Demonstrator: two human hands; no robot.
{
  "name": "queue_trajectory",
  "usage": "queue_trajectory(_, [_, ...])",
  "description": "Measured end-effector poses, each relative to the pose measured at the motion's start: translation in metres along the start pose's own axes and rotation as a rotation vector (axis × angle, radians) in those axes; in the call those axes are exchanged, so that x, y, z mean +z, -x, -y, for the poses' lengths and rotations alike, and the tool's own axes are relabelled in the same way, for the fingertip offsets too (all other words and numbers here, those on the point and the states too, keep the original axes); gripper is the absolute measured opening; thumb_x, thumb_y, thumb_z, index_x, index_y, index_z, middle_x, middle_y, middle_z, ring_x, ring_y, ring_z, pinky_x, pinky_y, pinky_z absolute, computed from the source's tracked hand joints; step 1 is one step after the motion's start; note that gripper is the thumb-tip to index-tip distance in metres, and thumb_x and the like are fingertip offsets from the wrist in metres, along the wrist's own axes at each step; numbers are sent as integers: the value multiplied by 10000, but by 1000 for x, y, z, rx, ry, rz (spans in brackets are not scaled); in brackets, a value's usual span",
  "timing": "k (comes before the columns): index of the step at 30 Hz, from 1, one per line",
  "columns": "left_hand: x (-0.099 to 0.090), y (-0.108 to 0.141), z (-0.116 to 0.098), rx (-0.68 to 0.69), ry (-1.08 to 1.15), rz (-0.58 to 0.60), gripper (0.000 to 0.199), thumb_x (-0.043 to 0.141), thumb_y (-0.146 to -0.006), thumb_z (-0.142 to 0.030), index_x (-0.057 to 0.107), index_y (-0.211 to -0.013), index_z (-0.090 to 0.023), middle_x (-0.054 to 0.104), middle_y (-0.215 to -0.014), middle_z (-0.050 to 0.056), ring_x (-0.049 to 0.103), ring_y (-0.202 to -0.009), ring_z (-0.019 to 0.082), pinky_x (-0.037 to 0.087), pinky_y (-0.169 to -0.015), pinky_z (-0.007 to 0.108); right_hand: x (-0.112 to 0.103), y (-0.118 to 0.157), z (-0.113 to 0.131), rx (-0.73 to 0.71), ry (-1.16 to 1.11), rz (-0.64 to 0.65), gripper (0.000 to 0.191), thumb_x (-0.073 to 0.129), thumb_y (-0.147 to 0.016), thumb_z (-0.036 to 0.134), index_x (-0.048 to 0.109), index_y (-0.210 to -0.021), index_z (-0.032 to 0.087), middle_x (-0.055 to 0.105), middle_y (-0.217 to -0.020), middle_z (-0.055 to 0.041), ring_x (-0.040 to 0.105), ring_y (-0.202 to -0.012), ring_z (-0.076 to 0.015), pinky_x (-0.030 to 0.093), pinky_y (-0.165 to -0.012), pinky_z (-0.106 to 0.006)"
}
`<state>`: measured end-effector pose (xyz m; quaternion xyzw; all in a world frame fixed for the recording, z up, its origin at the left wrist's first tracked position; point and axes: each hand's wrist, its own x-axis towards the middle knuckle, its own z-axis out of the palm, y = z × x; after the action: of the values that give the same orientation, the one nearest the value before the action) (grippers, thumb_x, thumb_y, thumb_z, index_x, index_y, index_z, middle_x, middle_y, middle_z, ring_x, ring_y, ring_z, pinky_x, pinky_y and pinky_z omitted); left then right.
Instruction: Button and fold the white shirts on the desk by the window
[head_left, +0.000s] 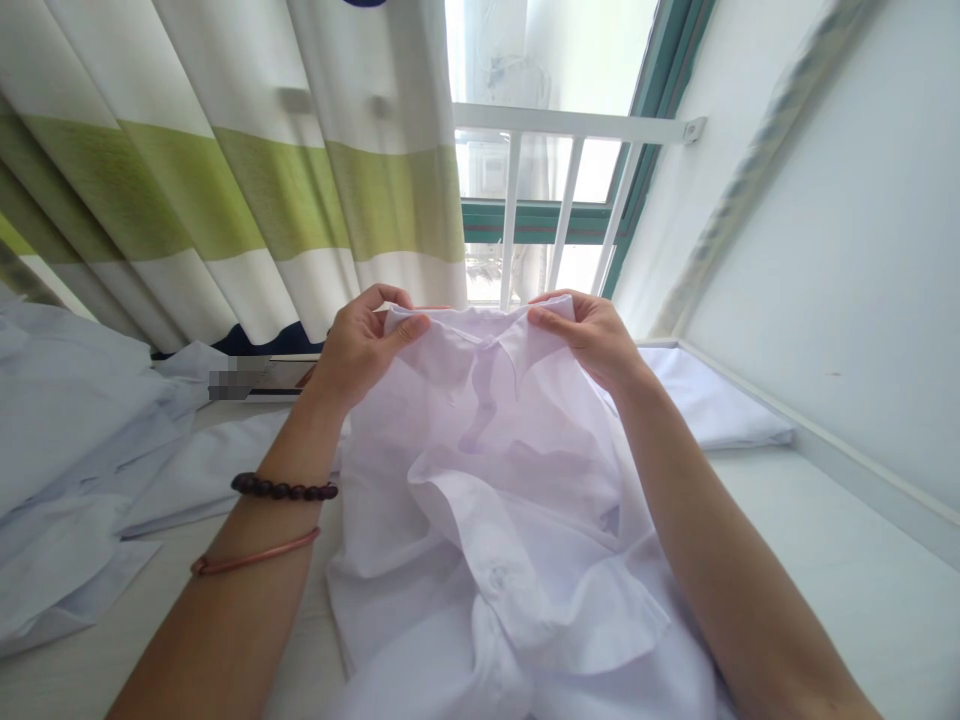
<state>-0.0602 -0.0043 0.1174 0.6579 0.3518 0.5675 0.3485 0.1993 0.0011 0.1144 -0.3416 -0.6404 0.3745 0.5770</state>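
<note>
A white collared shirt hangs from both my hands and drapes down toward me, its lower part bunched over the white surface. My left hand pinches the left end of the collar, thumb in front. At the collar's right end, my right hand grips the cloth the same way. The collar is stretched between them, with its points facing me. A sleeve with a buttoned cuff lies folded across the shirt front. Dark beads and a reddish band circle my left wrist and forearm.
More white garments are heaped at the left. A folded white cloth lies in the back right corner against the wall. Behind stand a green-striped curtain and a window with a white railing. A flat box lies below the curtain.
</note>
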Motion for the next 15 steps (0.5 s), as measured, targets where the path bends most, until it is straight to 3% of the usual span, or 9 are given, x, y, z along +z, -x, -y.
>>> queue_trajectory(5, [-2, 0, 1, 69, -116, -50, 226, 716, -774, -374, 663, -935, -225, 577, -591, -46, 459, -436, 67, 345, -402, 190, 1, -1, 1, -44, -47, -46, 276, 772, -678, 423, 667, -787, 192, 615, -699, 25, 581, -647, -109, 482, -605, -247])
queue_trajectory(9, [-3, -3, 7, 93, -153, -95, 225, 692, -802, -402, 689, -950, -232, 441, -485, -79, 282, -352, 37, 209, -346, 198, 5, -1, 1, -55, -47, -67, 288, 750, -701, 457, 652, -790, 201, 596, -686, 31, 567, -625, -103, 460, -567, -236])
queue_trajectory(13, [-4, -4, 10, 113, -175, -137, 214, 700, -792, -395, 697, -899, -209, 419, -478, -81, 257, -354, 30, 189, -339, 191, 8, -1, -1, -95, -49, -117, 292, 764, -688, 457, 655, -762, 197, 567, -644, 41, 530, -581, -86, 421, -517, -217])
queue_trajectory(15, [-7, -3, 8, 114, -237, -102, 244, 684, -801, -405, 687, -951, -213, 473, -511, -71, 293, -359, 32, 215, -337, 180, 7, -2, -1, -111, -43, -119, 282, 772, -683, 445, 658, -750, 195, 566, -638, 42, 527, -578, -84, 416, -514, -216])
